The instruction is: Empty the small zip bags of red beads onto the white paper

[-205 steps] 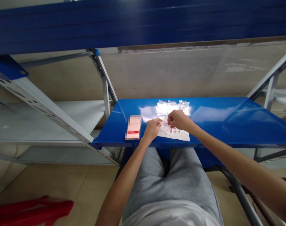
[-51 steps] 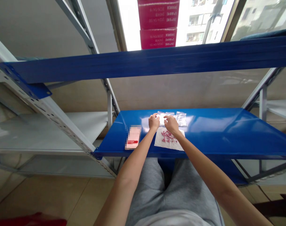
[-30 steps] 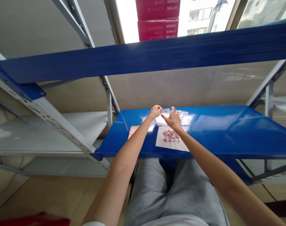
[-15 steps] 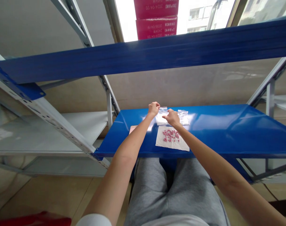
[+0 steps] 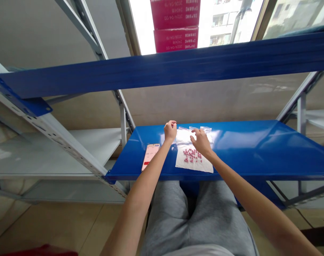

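Observation:
Several clear zip bags lie in a row towards the back of the blue shelf, overlapping or side by side. My left hand is at the left end of the row, its fingers curled in, and no bag shows in it. Over the right part of the row is my right hand, thumb and fingers apart, holding nothing visible; it partly covers the bags there. In front of them, a white cloth is spread flat. Many small pink beads are scattered on it.
Left of the cloth lies a phone with a timer on its screen, partly behind my left forearm. A blue crossbeam spans above the shelf, with metal uprights at both sides. Red boxes stand beyond the beam by the window.
My left hand has come away from the bag it was pinching and moved slightly left. My right fingers have spread above the bags. More of the phone shows.

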